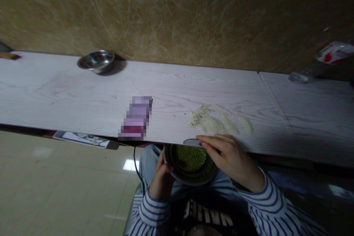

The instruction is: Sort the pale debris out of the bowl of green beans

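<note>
My left hand (162, 179) grips the left rim of a metal bowl (177, 176) that holds small green beans (190, 156), held over my lap just below the table edge. My right hand (228, 156) lies across the bowl's right rim, fingers stretched out flat toward the table edge, beside a small grey flat object (192, 142) there. A pile of white grains (219, 122) with a few dark specks is spread on the white wooden table (83, 92) just beyond my right hand.
An empty steel bowl (96, 61) stands at the back left against the brown wall. A blurred pink object (136, 118) lies near the table's front edge. A red-and-white packet (334, 52) and a clear item (300, 77) sit far right. Papers (81, 138) lie below.
</note>
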The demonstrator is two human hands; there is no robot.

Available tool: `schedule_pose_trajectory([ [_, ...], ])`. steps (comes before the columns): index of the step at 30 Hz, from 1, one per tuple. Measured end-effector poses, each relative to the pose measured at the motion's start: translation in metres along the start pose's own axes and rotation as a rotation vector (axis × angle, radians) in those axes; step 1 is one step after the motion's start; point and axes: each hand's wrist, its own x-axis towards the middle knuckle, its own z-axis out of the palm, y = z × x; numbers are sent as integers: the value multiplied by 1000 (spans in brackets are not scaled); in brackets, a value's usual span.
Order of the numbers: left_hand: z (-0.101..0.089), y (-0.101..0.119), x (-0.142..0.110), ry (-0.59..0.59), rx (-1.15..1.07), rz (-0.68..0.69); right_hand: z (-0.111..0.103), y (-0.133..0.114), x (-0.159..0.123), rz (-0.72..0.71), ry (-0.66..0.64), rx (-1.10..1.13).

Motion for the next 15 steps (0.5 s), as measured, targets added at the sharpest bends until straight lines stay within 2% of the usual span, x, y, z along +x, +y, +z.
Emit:
schedule_pose_trajectory([
  [4, 2, 0, 1, 6, 9, -3, -1, 4, -9, 30, 63, 7],
  [11, -2, -2, 5, 129, 24, 54, -2, 25, -29, 286, 227, 74],
  [15, -3, -6, 5, 132, 62, 18, -6, 33, -34, 354, 279, 83],
])
